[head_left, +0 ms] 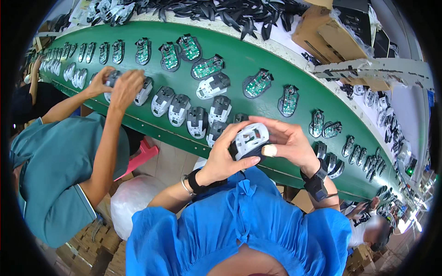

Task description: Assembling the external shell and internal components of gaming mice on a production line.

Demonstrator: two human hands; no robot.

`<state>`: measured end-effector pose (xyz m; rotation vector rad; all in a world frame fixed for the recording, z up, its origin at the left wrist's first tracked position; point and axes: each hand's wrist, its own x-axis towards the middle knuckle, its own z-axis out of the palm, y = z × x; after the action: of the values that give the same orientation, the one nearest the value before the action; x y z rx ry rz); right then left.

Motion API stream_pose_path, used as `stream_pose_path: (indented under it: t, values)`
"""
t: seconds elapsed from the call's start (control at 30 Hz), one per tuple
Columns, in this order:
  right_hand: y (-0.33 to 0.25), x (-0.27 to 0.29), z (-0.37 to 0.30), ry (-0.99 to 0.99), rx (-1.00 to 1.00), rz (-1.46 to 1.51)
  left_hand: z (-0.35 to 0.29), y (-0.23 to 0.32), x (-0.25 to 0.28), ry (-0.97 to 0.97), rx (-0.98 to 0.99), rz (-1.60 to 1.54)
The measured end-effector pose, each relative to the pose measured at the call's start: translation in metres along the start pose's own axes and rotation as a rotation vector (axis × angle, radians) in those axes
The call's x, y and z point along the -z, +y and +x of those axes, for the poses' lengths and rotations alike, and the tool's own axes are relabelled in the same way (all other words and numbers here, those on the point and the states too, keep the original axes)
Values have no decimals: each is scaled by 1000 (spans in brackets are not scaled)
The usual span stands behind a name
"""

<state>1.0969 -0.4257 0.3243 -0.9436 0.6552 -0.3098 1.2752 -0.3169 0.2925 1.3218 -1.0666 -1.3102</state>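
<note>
Between my two hands, close to my chest, is a computer mouse shell [252,139], pale grey with dark cut-outs on top and a dark lower part. The fingers of my left hand [224,154] wrap its left side, thumb along the near edge. My right hand [294,142] grips the other side, its thumb, with a whitish covering on the tip, pressed near the shell's corner. Just beyond, grey-and-white mouse shells [197,122] stand on the green conveyor belt [239,50]. Farther back lie mouse bases with green circuit boards [258,83]; one board [288,100] is beyond my right hand.
At left a co-worker in a teal shirt [64,161] holds a mouse part over the belt. Black plastic pieces [221,13] heap along the far ledge. Cardboard boxes [322,34] and a metal bar [368,70] stand at far right. A white plastic bag [136,204] sits below the belt.
</note>
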Motion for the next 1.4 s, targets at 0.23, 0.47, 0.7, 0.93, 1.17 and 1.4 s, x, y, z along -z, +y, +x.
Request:
stream_pose_path:
  t: [0.23, 0.47, 0.7, 0.93, 1.17, 1.4]
  values:
    - [73, 5, -16, 119, -337, 311, -25, -30, -3, -96, 501, -184]
    - [95, 18, -37, 218, -395, 399, -52, -64, -3, -315, 390, 103]
    - [98, -22, -52, -26, -258, -533, -65, -50, -3, -542, 405, 399]
    - [141, -26, -64, 384, -90, -551, -23, -77, 12, -718, 226, 267]
    - [168, 18, -8, 1200, -85, -1348, 2, -116, -17, -336, -342, 1086]
    - [99, 49, 17, 793, 0, -1335, -7, -139, 33, -673, -615, 1462]
